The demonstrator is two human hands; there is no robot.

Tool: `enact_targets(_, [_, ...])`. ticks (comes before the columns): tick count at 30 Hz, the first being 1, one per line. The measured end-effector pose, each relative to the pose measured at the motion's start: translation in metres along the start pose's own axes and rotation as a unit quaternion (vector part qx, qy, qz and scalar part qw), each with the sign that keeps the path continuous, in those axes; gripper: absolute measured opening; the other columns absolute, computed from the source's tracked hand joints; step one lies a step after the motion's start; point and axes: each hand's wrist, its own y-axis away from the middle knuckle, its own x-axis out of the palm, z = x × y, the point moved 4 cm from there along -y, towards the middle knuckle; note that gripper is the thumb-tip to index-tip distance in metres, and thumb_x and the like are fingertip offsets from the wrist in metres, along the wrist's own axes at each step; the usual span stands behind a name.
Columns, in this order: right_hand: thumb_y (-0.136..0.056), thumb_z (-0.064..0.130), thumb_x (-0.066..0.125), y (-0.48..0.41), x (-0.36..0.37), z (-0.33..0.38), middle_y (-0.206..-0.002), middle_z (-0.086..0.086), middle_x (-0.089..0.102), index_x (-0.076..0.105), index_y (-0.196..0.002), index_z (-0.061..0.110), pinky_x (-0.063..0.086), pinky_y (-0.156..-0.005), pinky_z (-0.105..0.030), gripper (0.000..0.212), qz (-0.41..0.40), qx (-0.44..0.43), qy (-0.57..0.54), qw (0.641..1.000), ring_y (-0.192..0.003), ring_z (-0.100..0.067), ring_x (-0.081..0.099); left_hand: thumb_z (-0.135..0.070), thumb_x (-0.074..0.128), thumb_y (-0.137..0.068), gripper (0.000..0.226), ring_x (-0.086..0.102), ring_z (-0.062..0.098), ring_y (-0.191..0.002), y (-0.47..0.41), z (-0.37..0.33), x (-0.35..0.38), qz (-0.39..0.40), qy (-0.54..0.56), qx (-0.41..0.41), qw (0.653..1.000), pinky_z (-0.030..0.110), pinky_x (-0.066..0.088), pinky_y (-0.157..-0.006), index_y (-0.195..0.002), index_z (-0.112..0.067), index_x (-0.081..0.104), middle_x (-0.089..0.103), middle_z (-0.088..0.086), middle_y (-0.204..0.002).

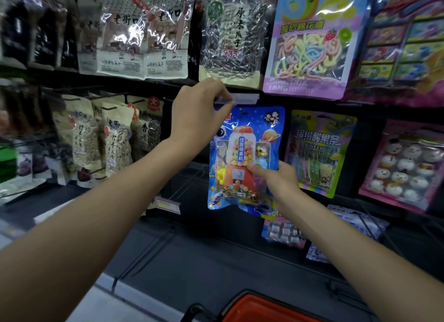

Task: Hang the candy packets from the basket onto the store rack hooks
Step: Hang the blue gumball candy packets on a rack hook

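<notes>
Candy packet [242,158] below price tag [242,98], L hand [199,114] pinching tag, R hand [280,178] gripping lower-rt edge, bare hooks [183,184] left

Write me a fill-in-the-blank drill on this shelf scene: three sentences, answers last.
The candy packet gripped by the right hand has a ____ background.
The left hand pinches the clear label holder directly ____ that packet.
The packet printed BINFEN hangs to the candy packet's ____.
Missing words: blue; above; right.
</notes>
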Motion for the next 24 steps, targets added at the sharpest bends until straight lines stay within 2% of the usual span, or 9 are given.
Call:
enact_targets(4, [-0.083,0.024,0.087,-0.008,0.001,-0.008,-0.092,0.0,0.08,0.075,-0.099,0.021,0.064,-0.08,-0.048,0.021,-0.008,0.002,0.008,1.0,-0.083,-0.023,0.078,-0.03,0.07,-0.094,0.014,0.066,0.019,-0.085,0.008,-0.001,0.003,-0.01,-0.033,0.029,0.999,0.032,0.044,-0.082,-0.101,-0.019,0.073,0.072,-0.007,-0.102])
enact_targets(7, [-0.083,0.026,0.087,-0.012,0.003,-0.012,-0.095,0.001,0.08,0.074,-0.101,0.024,0.063,-0.084,-0.051,0.023,-0.012,-0.009,0.009,1.0,-0.087,-0.024,0.078,-0.026,0.064,-0.097,0.022,0.066,0.021,-0.099,0.019,-0.003,0.008,-0.004,-0.069,0.066,0.995,0.035,0.044,-0.085,-0.116,-0.016,0.072,0.071,-0.002,-0.117])
enact_targets(9, [-0.083,0.029,0.087,-0.014,0.006,-0.011,-0.102,0.0,0.078,0.069,-0.112,0.022,0.062,-0.086,-0.05,0.035,-0.018,-0.02,0.019,0.999,-0.091,-0.024,0.076,-0.026,0.06,-0.1,0.032,0.064,0.022,-0.11,0.034,-0.003,0.014,0.004,-0.085,0.067,0.994,0.038,0.046,-0.09,-0.129,-0.014,0.068,0.065,0.002,-0.132])
enact_targets(11, [-0.084,0.031,0.086,-0.016,0.007,-0.012,-0.11,-0.001,0.073,0.059,-0.119,0.019,0.062,-0.087,-0.047,0.046,-0.03,-0.031,0.03,0.999,-0.095,-0.022,0.073,-0.027,0.059,-0.1,0.041,0.061,0.023,-0.112,0.055,0.0,0.021,0.008,-0.06,0.01,0.998,0.039,0.048,-0.091,-0.14,-0.016,0.06,0.056,0.004,-0.142])
enact_targets(13, [-0.084,0.033,0.085,-0.019,0.006,-0.013,-0.112,-0.001,0.07,0.054,-0.119,0.018,0.061,-0.083,-0.041,0.048,-0.042,-0.051,0.044,0.997,-0.095,-0.019,0.071,-0.028,0.061,-0.1,0.048,0.059,0.021,-0.114,0.08,0.006,0.033,0.015,-0.007,-0.094,0.995,0.042,0.051,-0.093,-0.146,-0.021,0.052,0.05,0.001,-0.145])
enact_targets(17, [-0.087,0.036,0.082,-0.023,0.004,-0.014,-0.103,0.009,0.066,0.051,-0.106,0.023,0.055,-0.079,-0.033,0.038,-0.064,-0.082,0.085,0.991,-0.086,-0.01,0.065,-0.048,0.061,-0.1,0.065,0.057,0.018,-0.124,0.123,0.022,0.067,0.078,0.111,-0.305,0.943,0.047,0.054,-0.097,-0.157,-0.037,0.032,0.04,-0.002,-0.152])
enact_targets(20, [-0.091,0.037,0.077,-0.026,0.003,-0.015,-0.099,0.014,0.061,0.051,-0.106,0.028,0.045,-0.072,-0.027,0.032,-0.078,-0.129,0.136,0.979,-0.089,-0.011,0.061,-0.055,0.064,-0.096,0.079,0.055,0.007,-0.109,0.138,0.026,0.091,0.111,0.184,-0.34,0.915,0.038,0.051,-0.092,-0.16,-0.048,0.019,0.037,-0.003,-0.151])
enact_targets(22, [-0.093,0.037,0.075,-0.029,0.001,-0.018,-0.105,0.014,0.06,0.051,-0.114,0.031,0.045,-0.078,-0.029,0.033,-0.097,-0.166,0.159,0.968,-0.092,-0.007,0.06,-0.053,0.067,-0.094,0.083,0.052,-0.004,-0.1,0.142,0.026,0.103,0.111,0.207,-0.339,0.911,0.034,0.046,-0.088,-0.16,-0.052,0.015,0.039,-0.006,-0.148])
enact_targets(24, [-0.095,0.036,0.073,-0.032,-0.002,-0.023,-0.108,0.017,0.059,0.052,-0.125,0.028,0.05,-0.083,-0.032,0.038,-0.116,-0.196,0.17,0.959,-0.096,-0.004,0.06,-0.053,0.068,-0.094,0.085,0.054,-0.001,-0.105,0.144,0.029,0.113,0.093,0.218,-0.342,0.909,0.035,0.046,-0.09,-0.159,-0.055,0.014,0.04,-0.007,-0.147])
